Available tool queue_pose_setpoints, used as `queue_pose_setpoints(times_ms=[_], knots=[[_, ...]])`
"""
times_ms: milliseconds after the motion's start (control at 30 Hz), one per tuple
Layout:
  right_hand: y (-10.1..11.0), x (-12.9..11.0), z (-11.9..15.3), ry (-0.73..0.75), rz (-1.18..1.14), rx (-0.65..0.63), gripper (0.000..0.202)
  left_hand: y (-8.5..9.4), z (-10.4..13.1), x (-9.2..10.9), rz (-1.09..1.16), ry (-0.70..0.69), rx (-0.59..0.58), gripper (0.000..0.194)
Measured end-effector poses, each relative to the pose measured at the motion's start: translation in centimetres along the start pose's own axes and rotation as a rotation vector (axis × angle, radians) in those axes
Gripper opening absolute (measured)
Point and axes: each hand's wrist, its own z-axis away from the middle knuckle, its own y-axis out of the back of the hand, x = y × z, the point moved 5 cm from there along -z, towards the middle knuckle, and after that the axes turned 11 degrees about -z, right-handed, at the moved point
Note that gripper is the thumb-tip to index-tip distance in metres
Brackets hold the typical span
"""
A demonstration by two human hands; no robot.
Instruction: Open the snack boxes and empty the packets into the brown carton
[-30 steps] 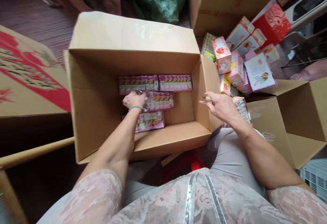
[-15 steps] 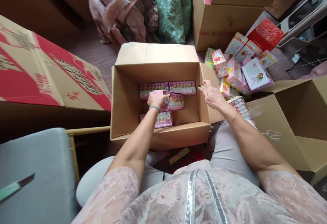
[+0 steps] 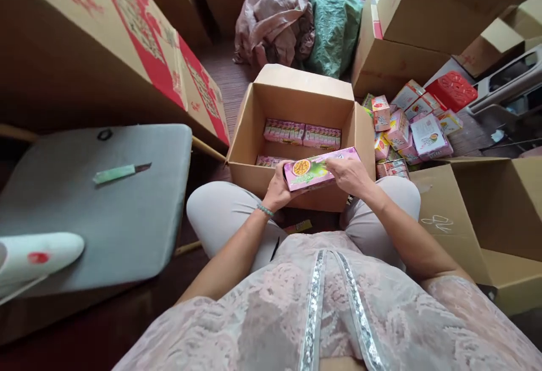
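Large cardboard cartons hem the seated person in: a red-printed carton [image 3: 105, 38] at ten o'clock, plain stacked cartons [image 3: 423, 15] at one o'clock, and an open carton [image 3: 478, 218] at three o'clock, leaving little bare floor. A grey padded seat [image 3: 105, 213] at nine o'clock carries a green-handled knife [image 3: 121, 172]. Straight ahead at twelve o'clock, touching the knees, stands the open packing box [image 3: 271, 176], with rows of pink packs [image 3: 301, 133] along its far wall and free room in its middle. Crumpled pink and green bags [image 3: 305, 15] lie beyond it. A loose heap of small printed boxes [image 3: 409, 128] sits at two o'clock beside the box's right wall. Over the box's near rim, the left hand [image 3: 277, 190] and right hand [image 3: 349, 174] are both clamped on a pink-and-green pack [image 3: 315, 169], one at each end. Its printing, and the red carton's lettering, are too small to read.
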Motion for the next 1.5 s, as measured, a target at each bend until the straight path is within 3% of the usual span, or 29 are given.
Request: queue_pose_setpoints(times_ms=[133, 333, 767, 900, 1133, 1367, 1500], knots=[[-1.7, -3.9, 0.3, 0.064, 0.213, -0.159, 0.037, -1.0, 0.2, -0.7, 0.022, -0.078, 0.022, 0.092], [-2.1, -8.0, -1.2, 0.162, 0.395, -0.260, 0.039, -1.8, 0.2, -0.8, 0.020, -0.100, 0.079, 0.087], [-3.7, -11.3, -2.1, 0.196, 0.602, -0.329, 0.043, -2.3, -0.1, -1.3, -0.032, -0.202, 0.080, 0.080], [-2.8, -10.0, -2.2, 0.161, 0.595, -0.339, 0.042, -2.1, -0.4, -1.4, -0.047, -0.185, 0.046, 0.082], [-0.1, -3.8, -1.0, -0.009, 0.661, -0.356, 0.038, -2.0, -0.6, -1.9, -0.064, -0.193, 0.074, 0.085], [0.4, -2.5, -0.8, -0.046, 0.656, -0.376, 0.038, -1.9, -0.5, -1.7, -0.075, -0.223, 0.072, 0.084], [2.4, 1.9, 0.7, -0.179, 0.691, -0.376, 0.042, -1.6, -0.5, -1.7, -0.072, -0.182, 0.052, 0.084]])
